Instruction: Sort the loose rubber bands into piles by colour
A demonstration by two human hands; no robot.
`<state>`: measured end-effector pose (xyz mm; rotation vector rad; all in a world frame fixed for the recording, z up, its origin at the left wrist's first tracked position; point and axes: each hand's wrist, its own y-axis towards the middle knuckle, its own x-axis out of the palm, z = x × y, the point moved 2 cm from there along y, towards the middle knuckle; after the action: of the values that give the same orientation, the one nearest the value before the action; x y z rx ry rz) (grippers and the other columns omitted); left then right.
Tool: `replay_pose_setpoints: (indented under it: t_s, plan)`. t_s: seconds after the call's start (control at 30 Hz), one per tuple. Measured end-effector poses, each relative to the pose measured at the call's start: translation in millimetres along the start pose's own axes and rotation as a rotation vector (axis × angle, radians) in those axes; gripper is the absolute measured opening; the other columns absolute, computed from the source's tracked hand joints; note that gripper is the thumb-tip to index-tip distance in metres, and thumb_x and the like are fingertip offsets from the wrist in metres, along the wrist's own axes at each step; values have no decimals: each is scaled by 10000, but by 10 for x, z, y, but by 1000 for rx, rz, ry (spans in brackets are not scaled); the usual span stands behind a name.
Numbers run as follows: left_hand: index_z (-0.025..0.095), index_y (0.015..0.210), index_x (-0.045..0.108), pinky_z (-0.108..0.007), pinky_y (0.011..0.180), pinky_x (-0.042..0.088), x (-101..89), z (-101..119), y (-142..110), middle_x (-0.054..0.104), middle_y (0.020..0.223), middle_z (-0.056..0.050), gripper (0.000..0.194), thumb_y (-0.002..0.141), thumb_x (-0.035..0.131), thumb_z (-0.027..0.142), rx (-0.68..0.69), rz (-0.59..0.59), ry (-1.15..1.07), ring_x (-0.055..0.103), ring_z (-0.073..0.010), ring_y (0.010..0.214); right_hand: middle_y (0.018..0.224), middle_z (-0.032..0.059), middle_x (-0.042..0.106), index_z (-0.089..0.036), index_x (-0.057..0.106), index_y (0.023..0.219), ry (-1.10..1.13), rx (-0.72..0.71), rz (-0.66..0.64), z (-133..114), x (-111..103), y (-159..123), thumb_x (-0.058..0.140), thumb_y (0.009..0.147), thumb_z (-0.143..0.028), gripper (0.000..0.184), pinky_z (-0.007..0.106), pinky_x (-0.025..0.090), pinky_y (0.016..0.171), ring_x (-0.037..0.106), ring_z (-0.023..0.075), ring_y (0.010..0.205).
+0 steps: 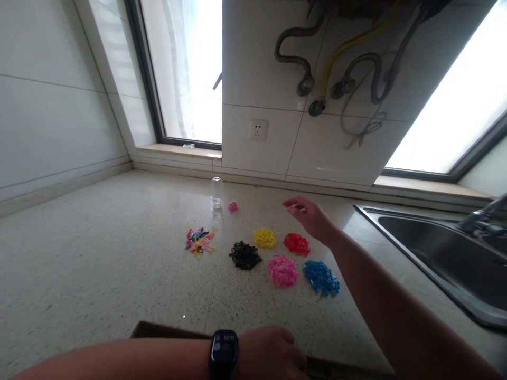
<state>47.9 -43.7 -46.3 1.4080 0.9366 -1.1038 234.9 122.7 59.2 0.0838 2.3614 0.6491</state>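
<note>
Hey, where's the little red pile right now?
In the head view, the red pile lies right of centre on the counter, just right of the yellow pile and below the right hand in the picture.

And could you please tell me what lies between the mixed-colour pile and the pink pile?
In the head view, the black pile lies between the mixed-colour pile and the pink pile.
</note>
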Motion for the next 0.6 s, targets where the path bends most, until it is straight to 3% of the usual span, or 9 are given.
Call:
replay_pose_setpoints:
  t_s: [0.13, 0.23, 0.4, 0.6]
  plan:
    - [188, 654, 505, -246, 532, 394, 11, 0, 11, 596, 636, 55, 311, 869, 702, 296, 24, -21, 10, 563, -85, 654, 920, 71, 711, -154, 707, 1042, -33, -143, -201, -517, 410, 162, 571, 877, -291, 253, 270, 467, 695, 606, 138, 739]
    - [190, 631, 494, -252, 537, 397, 9, -3, 5, 601, 652, 51, 334, 879, 688, 302, 29, -19, 34, 570, -84, 684, 968, 57, 735, -177, 708, 1051, -124, -220, -345, -698, 760, 268, 597, 870, -230, 219, 256, 460, 725, 639, 138, 773]
    - [190, 634, 508, -245, 536, 395, 50, -13, -6, 598, 656, 43, 311, 848, 712, 289, 61, -46, 23, 569, -86, 679, 1045, 83, 741, -187, 727, 1049, -369, -302, -524, -747, 1293, 388, 621, 867, -238, 216, 274, 457, 786, 669, 192, 903]
    - [192, 646, 512, -239, 553, 412, 142, -44, -13, 556, 627, 39, 291, 869, 675, 286, 50, -56, 43, 514, -89, 587, 1160, 85, 720, -209, 699, 1183, -516, -291, -652, -706, 1750, 478, 526, 918, -193, 317, 258, 461, 772, 668, 208, 995]
